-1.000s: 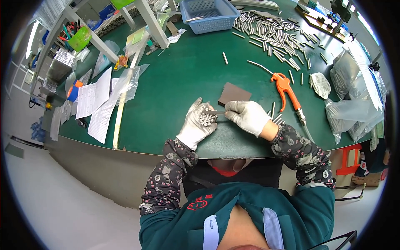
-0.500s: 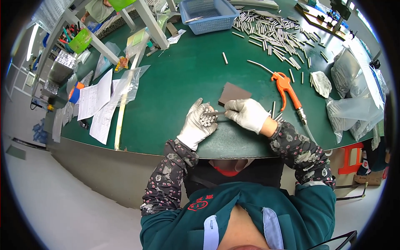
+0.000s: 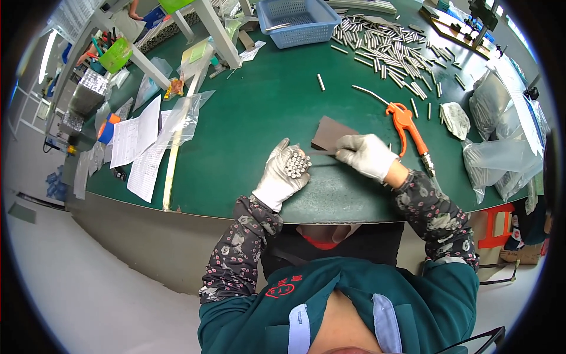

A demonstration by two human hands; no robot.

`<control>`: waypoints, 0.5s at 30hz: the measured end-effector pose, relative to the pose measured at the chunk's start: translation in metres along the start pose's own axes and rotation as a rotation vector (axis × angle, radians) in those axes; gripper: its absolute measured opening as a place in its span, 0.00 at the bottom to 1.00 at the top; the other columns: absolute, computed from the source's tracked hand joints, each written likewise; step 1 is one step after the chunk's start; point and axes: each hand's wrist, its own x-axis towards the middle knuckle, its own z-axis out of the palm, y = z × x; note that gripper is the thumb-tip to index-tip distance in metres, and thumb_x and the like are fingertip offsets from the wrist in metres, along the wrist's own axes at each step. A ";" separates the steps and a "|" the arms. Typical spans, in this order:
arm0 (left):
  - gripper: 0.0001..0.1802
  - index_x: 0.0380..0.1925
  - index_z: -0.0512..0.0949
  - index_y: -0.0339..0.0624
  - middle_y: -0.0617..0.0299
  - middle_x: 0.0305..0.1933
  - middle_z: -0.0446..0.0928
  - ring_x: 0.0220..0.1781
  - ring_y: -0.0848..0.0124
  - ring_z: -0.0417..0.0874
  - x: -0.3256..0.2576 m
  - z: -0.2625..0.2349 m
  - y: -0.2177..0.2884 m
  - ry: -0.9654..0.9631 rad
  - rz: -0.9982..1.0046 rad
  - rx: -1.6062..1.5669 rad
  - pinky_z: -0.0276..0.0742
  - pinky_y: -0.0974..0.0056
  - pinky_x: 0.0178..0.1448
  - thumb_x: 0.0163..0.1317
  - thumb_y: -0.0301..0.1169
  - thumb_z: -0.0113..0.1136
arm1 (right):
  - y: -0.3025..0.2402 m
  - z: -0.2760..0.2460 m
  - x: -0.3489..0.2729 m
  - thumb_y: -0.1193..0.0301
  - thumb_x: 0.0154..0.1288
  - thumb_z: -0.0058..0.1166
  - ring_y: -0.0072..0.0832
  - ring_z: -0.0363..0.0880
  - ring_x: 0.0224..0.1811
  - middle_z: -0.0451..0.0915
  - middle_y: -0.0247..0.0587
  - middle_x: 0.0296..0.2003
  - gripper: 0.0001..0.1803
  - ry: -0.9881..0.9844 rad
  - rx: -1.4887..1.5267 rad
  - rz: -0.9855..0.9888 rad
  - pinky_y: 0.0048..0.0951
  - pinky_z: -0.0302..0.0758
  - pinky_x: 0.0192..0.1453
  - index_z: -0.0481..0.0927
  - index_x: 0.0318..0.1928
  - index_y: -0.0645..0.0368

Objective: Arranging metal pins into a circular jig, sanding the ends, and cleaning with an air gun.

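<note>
In my gloved left hand (image 3: 275,180), closed fingers wrap a bundle of short metal pins (image 3: 296,165), their round ends facing up. My gloved right hand (image 3: 368,156) is pinched on a thin dark flat strip (image 3: 322,153). The strip is smeared by motion, so I cannot tell its exact kind, and its tip lies just right of the bundle. Just beyond the right hand, a flat brown block (image 3: 332,132) rests on the green table, its near corner close to the fingers.
Right of the hands lies an orange air blow gun (image 3: 407,125). Loose metal pins (image 3: 386,50) spread over the far right, beside a blue plastic basket (image 3: 298,23). Clear bags (image 3: 495,159) sit at the right edge. Paper sheets (image 3: 137,144) lie on the left.
My right hand has moved right, drawing the strip off the pin ends and away from the bundle. The left hand keeps its hold in nearly the same place.
</note>
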 end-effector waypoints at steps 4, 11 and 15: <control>0.27 0.40 0.72 0.42 0.57 0.45 0.72 0.60 0.61 0.64 0.000 0.000 0.005 0.021 0.054 0.092 0.55 0.59 0.66 0.33 0.25 0.68 | -0.009 -0.002 -0.002 0.68 0.56 0.52 0.33 0.78 0.31 0.79 0.46 0.28 0.11 0.001 -0.009 -0.077 0.28 0.73 0.38 0.78 0.37 0.62; 0.24 0.37 0.72 0.43 0.66 0.36 0.74 0.56 0.65 0.67 -0.001 0.003 -0.001 0.081 0.067 -0.132 0.50 0.59 0.68 0.35 0.23 0.67 | -0.001 -0.015 -0.002 0.63 0.56 0.49 0.42 0.77 0.35 0.79 0.47 0.32 0.13 0.002 -0.076 0.071 0.32 0.73 0.43 0.79 0.37 0.56; 0.24 0.38 0.72 0.43 0.69 0.33 0.74 0.54 0.67 0.68 -0.001 0.002 0.001 0.085 0.113 0.001 0.47 0.59 0.70 0.35 0.22 0.66 | 0.017 -0.059 -0.027 0.67 0.56 0.51 0.38 0.78 0.32 0.78 0.48 0.29 0.12 0.216 -0.072 0.104 0.29 0.73 0.41 0.77 0.38 0.62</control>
